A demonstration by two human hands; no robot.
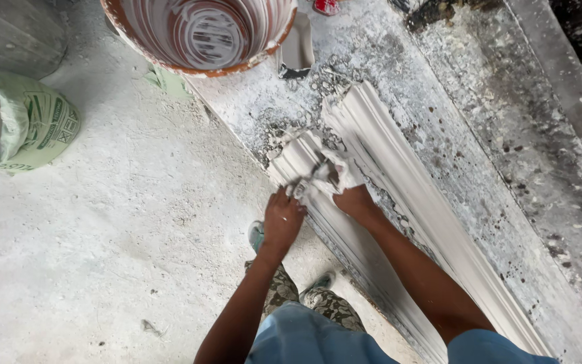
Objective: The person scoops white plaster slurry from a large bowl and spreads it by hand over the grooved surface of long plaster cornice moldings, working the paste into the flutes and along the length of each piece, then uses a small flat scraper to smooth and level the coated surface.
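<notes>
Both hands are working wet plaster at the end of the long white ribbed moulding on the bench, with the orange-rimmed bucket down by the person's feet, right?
Not quite: in the head view the orange-rimmed bucket sits at the far end, beyond the long white ribbed moulding, not by the feet. Left hand and right hand do work plaster there.

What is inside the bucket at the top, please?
The bucket holds swirled white plaster that coats its inner walls. Its top is cut off by the frame edge, and the plaster hides the bottom, so the depth cannot be told.
</notes>
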